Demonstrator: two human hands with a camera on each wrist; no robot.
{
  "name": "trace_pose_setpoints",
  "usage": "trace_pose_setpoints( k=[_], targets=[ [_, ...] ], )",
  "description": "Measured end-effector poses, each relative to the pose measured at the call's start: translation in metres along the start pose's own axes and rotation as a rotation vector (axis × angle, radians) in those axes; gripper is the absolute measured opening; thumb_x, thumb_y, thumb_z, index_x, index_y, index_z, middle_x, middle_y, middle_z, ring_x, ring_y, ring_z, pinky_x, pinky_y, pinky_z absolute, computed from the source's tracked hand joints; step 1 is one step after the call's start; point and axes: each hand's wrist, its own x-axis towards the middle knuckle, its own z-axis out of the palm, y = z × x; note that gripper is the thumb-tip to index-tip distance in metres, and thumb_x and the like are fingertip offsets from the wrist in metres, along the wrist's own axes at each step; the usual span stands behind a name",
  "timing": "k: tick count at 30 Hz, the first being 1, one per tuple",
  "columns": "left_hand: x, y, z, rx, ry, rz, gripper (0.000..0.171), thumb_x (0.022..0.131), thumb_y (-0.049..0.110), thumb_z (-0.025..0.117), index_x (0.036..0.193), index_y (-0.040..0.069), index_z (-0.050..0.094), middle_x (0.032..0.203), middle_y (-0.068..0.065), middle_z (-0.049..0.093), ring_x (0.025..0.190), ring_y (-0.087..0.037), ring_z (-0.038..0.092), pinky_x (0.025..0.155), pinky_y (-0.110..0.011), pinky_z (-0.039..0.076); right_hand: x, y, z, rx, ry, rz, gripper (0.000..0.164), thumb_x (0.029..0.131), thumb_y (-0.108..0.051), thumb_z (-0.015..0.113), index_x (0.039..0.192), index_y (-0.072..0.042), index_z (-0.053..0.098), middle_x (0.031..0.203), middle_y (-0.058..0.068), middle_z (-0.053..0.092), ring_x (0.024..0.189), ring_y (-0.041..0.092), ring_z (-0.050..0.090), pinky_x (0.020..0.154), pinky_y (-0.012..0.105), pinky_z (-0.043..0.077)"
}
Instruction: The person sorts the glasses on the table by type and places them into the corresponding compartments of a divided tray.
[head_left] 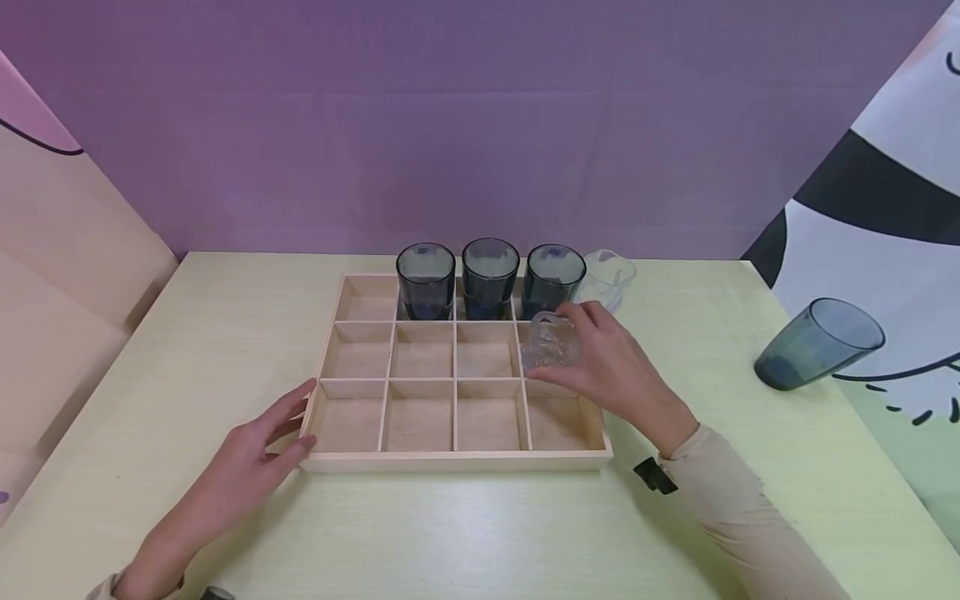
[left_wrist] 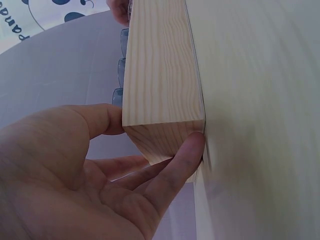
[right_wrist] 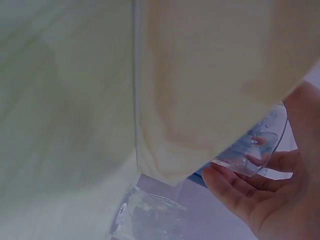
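A shallow wooden divider box (head_left: 450,461) with several square compartments lies on the table. My left hand (head_left: 255,454) is at its front left corner, fingers along the left side wall; in the left wrist view the thumb (left_wrist: 102,119) touches the top edge. With my right hand (head_left: 615,362) I hold a clear glass (head_left: 551,340) between thumb and fingers, over the rightmost compartment of the middle row. Three dark grey glasses (head_left: 491,267) stand side by side in the back row, in the second to fourth compartments from the left.
Another clear glass (head_left: 609,279) stands behind the box's back right corner, partly covered by a dark glass. Near the table's right edge is a blue-grey glass (head_left: 817,346). A purple backdrop (head_left: 480,125) rises at the table's far edge.
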Motion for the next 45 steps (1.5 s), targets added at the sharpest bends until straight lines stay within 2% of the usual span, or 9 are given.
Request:
trace_pose_setpoints(
  k=[5,11,21,31,37,45],
  targets=[
    [-0.001,0.001,0.0,0.005,0.007,-0.007,0.06,0.101,0.017,0.061,0.155,0.012,0.035,0.144,-0.021,0.052,0.12,-0.042,0.059,0.082,-0.043,0.057,0.001,-0.002,0.004,-0.059,-0.012,0.008,0.09,0.069,-0.065,0.082,0.129,-0.003,0.055,0.112,0.015,0.055,0.087,0.027,0.055,0.069,0.042,0.053],
    [-0.001,0.002,0.0,-0.003,0.01,0.001,0.06,0.101,0.017,0.061,0.155,0.01,0.035,0.143,-0.022,0.052,0.12,-0.043,0.059,0.081,-0.042,0.058,0.002,0.0,0.005,-0.132,-0.042,-0.011,0.089,0.075,-0.066,0.076,0.133,-0.001,0.055,0.115,0.018,0.055,0.095,0.03,0.054,0.068,0.043,0.053],
    [0.001,0.0,0.001,0.022,0.012,0.0,0.06,0.101,0.019,0.06,0.155,0.012,0.034,0.144,-0.02,0.052,0.12,-0.041,0.059,0.082,-0.043,0.057,0.001,0.0,0.0,-0.112,-0.094,-0.02,0.09,0.082,-0.065,0.07,0.141,-0.001,0.049,0.131,0.021,0.051,0.115,0.035,0.051,0.082,0.05,0.054],
    [0.0,0.002,0.0,0.013,0.013,-0.004,0.06,0.101,0.018,0.06,0.155,0.011,0.034,0.143,-0.022,0.052,0.121,-0.041,0.059,0.083,-0.045,0.057,0.003,-0.001,-0.017,-0.069,-0.197,-0.047,0.08,0.087,-0.05,0.073,0.143,0.001,0.048,0.14,0.023,0.048,0.129,0.04,0.045,0.101,0.055,0.046],
    [0.0,0.004,-0.001,0.001,0.008,-0.007,0.06,0.101,0.018,0.06,0.155,0.011,0.034,0.143,-0.023,0.052,0.122,-0.042,0.058,0.082,-0.044,0.057,0.003,0.0,-0.03,-0.029,-0.262,0.006,0.079,0.088,-0.042,0.075,0.145,0.004,0.045,0.143,0.025,0.048,0.131,0.042,0.047,0.104,0.056,0.042],
    [0.001,0.002,-0.002,-0.015,-0.004,-0.017,0.061,0.101,0.017,0.061,0.155,0.01,0.034,0.14,-0.026,0.053,0.12,-0.043,0.059,0.08,-0.041,0.058,0.002,-0.002,-0.046,-0.097,-0.228,0.01,0.082,0.085,-0.042,0.078,0.146,0.001,0.044,0.142,0.025,0.049,0.132,0.043,0.046,0.105,0.058,0.04]
  ],
)
